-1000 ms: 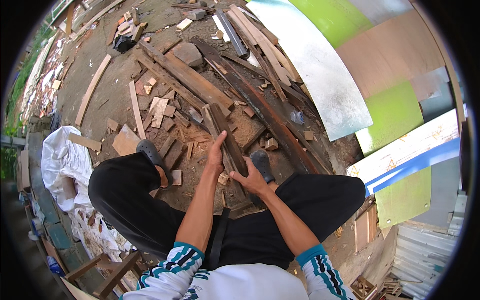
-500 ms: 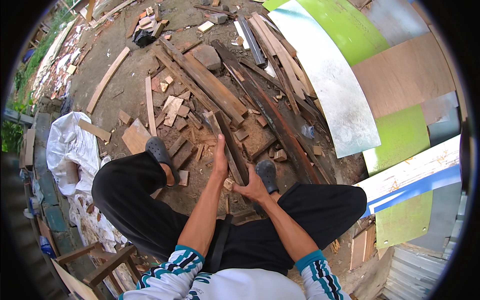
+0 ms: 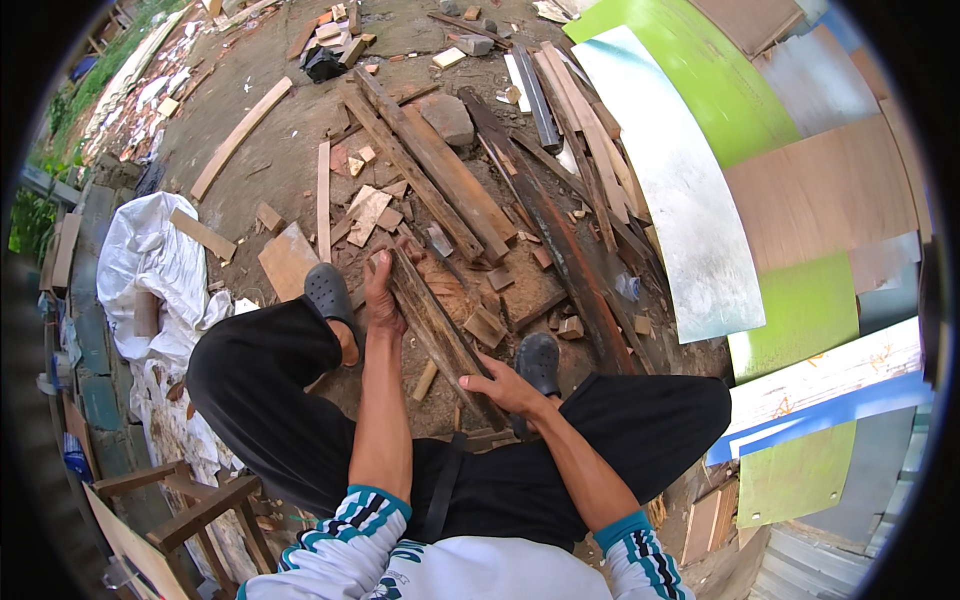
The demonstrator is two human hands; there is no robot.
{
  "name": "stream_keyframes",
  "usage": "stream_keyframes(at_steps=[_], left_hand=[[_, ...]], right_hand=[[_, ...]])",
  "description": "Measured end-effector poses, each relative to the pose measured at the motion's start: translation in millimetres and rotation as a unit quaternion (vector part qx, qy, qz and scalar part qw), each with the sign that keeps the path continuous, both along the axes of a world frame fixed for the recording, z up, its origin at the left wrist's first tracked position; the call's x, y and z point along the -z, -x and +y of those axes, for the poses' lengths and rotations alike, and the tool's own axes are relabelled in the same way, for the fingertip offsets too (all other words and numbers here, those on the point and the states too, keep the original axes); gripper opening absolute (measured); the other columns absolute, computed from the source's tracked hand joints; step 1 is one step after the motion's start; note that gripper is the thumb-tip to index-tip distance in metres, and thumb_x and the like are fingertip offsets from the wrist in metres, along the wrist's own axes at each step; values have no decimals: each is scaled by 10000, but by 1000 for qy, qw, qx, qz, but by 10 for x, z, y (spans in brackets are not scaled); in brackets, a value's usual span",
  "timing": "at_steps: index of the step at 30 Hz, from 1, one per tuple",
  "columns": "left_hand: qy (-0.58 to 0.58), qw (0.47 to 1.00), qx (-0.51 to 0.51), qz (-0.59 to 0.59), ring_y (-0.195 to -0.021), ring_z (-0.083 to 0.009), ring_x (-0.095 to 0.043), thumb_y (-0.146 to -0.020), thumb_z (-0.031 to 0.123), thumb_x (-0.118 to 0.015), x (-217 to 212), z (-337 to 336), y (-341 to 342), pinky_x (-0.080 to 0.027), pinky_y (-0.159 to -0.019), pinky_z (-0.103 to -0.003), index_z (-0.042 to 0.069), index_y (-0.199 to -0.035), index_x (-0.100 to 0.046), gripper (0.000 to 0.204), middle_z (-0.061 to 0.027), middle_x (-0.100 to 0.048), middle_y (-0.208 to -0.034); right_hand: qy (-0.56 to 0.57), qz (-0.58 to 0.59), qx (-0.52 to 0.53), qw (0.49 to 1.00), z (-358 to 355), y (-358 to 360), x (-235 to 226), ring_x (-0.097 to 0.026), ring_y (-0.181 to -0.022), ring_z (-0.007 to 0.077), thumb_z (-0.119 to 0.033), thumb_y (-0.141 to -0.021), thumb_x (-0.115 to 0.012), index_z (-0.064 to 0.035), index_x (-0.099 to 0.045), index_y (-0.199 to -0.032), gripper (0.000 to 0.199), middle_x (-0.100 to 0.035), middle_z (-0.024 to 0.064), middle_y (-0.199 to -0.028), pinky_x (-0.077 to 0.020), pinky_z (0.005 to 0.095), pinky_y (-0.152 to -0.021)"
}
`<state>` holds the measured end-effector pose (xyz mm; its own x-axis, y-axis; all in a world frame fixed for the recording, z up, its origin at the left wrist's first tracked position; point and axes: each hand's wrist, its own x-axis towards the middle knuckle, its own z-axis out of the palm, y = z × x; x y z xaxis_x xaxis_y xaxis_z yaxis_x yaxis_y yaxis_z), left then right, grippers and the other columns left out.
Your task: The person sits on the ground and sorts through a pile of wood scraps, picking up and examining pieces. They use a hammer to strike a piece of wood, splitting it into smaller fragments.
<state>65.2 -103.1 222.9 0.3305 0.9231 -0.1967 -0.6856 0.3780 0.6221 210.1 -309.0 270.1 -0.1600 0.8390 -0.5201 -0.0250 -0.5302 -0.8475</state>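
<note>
Between my legs I hold a short, dark wooden plank (image 3: 438, 325), slanting from far left to near right, with a rough, weathered face turned up. My left hand (image 3: 383, 295) is closed round its far end, thumb up along the edge. Nearer me, my right hand (image 3: 507, 388) grips the near part, its thumb lying over the top face and its other fingers mostly hidden by the wood. Beyond the plank, small wood offcuts (image 3: 486, 326) and sawdust lie on the ground.
Long timber beams (image 3: 430, 190) lie ahead, and a dark beam (image 3: 545, 225) runs beside them. To the right are sheet panels (image 3: 670, 170). A white sack (image 3: 150, 260) and a wooden frame (image 3: 200, 520) stand at left. My clogs (image 3: 538, 362) flank the plank.
The plank has swung its far end to the left and rolled so a broad face shows. My left hand has moved left with it; both hands keep their grip. The view has shifted slightly.
</note>
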Motion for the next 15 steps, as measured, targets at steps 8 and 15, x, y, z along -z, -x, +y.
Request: stream_keyframes(at_steps=[8, 15], left_hand=[[28, 993, -30, 112, -775, -220, -688, -842, 286, -796, 43, -142, 12, -599, -641, -369, 82, -1164, -490, 489, -103, -644, -996], [57, 975, -34, 212, -787, -207, -675, -793, 291, -843, 150, -184, 173, -582, -668, -351, 49, -1221, -494, 603, -87, -629, -985]], right_hand=[[22, -80, 7, 997, 40, 70, -126, -532, -1242, 317, -622, -909, -570, 57, -413, -1444, 879, -557, 257, -1333, -391, 376, -1050], [43, -134, -43, 989, 232, 223, 81, -566, -1205, 370, -719, -874, -530, 55, -453, -1416, 948, -573, 291, -1298, -424, 404, -1020]])
